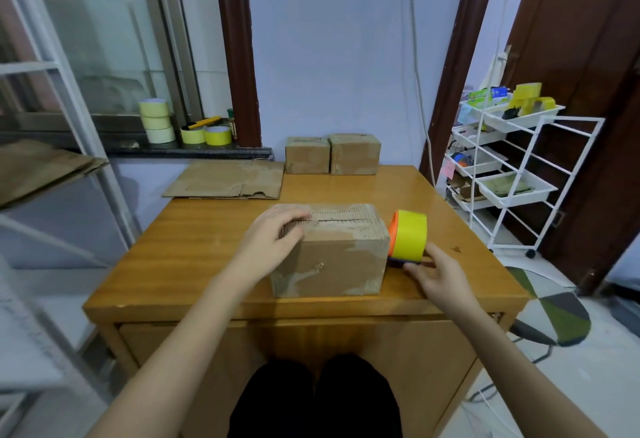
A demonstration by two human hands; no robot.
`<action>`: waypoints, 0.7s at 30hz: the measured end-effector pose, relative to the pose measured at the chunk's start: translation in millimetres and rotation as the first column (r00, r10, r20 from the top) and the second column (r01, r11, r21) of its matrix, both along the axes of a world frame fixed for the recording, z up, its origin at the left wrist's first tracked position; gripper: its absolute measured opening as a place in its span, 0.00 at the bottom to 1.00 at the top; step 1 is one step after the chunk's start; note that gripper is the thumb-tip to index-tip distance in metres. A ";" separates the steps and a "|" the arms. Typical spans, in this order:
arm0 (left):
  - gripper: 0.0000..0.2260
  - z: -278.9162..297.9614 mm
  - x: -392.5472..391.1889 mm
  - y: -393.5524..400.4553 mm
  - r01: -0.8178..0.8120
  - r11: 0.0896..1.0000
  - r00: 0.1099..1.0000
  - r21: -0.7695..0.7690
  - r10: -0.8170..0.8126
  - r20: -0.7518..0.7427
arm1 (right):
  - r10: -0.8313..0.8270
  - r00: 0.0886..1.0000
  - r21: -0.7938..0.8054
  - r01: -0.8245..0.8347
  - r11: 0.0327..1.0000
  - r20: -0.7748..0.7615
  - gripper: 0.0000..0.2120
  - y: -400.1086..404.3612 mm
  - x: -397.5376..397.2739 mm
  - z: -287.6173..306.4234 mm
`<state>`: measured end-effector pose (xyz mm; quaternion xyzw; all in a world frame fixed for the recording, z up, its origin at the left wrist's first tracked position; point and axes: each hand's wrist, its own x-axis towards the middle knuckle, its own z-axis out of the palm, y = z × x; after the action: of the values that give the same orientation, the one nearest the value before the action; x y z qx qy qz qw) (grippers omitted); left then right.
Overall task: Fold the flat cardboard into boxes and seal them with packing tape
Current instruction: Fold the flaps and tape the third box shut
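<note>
Cardboard box (329, 257) sits near the front edge of the wooden desk (194, 247), its top flaps folded shut with the centre seam showing and no tape visible along it.

Far left, at about 10 o'clock from the box, rolls of yellow tape (157, 121) stand stacked on the window sill (194, 152), with two more yellow rolls (206, 134) beside them. Flat cardboard (228, 179) lies at the desk's back-left corner, partly overhanging the edge.

The left hand (273, 238) lies on the box's top-left corner, fingers loosely bent over the flap and pressing it down (an open grip, nothing pinched).

At 12 o'clock from the box, two finished boxes (332, 155) stand side by side against the wall, touching.

At 3 o'clock, just beside the box's right wall, a tape dispenser (407, 235) with an orange hub and yellow roll rests on the desk. The right hand (440, 276) pinches its dark lower part between fingertips and thumb, a closed grip on the tool.

Further right, off the desk at 2 o'clock, a white wire trolley (512, 167) holds trays of small items.
</note>
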<state>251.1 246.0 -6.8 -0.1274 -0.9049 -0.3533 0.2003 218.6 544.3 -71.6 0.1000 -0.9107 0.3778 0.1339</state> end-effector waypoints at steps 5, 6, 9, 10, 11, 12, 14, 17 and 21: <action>0.13 18.7 2.1 0.9 -0.007 0.983 0.995 -0.182 0.025 0.098 | -0.105 0.980 -0.047 0.099 0.994 -0.170 0.13 -1.5 6.0 40.0; 0.14 21.6 2.7 1.6 -0.013 0.978 0.995 -0.206 0.033 0.095 | -0.102 0.972 -0.059 0.091 0.994 -0.212 0.14 -2.2 8.5 51.1; 0.14 30.1 4.0 3.9 -0.033 0.973 0.995 -0.229 0.054 0.089 | -0.070 0.945 -0.124 0.032 0.992 -0.320 0.11 -8.6 17.5 85.7; 0.14 32.8 3.5 4.5 -0.036 0.972 0.995 -0.231 0.057 0.087 | -0.060 0.938 -0.151 0.008 0.989 -0.341 0.10 -12.4 21.2 97.7; 0.15 35.7 3.5 5.3 -0.035 0.972 0.995 -0.231 0.056 0.085 | -0.049 0.933 -0.174 -0.015 0.985 -0.356 0.10 -16.6 24.4 108.9; 0.14 38.7 3.1 6.4 -0.033 0.973 0.995 -0.229 0.052 0.081 | -0.037 0.928 -0.190 -0.036 0.981 -0.371 0.10 -20.7 26.7 119.3; 0.15 45.8 3.2 8.8 -0.032 0.977 0.997 -0.212 0.046 0.065 | -0.020 0.916 -0.223 -0.077 0.972 -0.402 0.11 -30.0 28.4 137.1; 0.22 57.2 4.6 15.7 -0.023 0.988 0.999 -0.154 0.026 0.019 | 0.003 0.905 -0.302 -0.146 0.942 -0.426 0.16 -47.8 29.4 159.5; 0.31 69.7 6.3 32.9 0.087 0.994 0.995 0.063 -0.090 0.047 | 0.055 0.895 -0.435 -0.268 0.860 -0.443 0.21 -75.6 36.0 180.5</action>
<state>257.3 278.9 62.9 -0.1523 -0.8918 -0.3925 0.1659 254.5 468.7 109.0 0.2191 -0.7247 0.5738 0.3123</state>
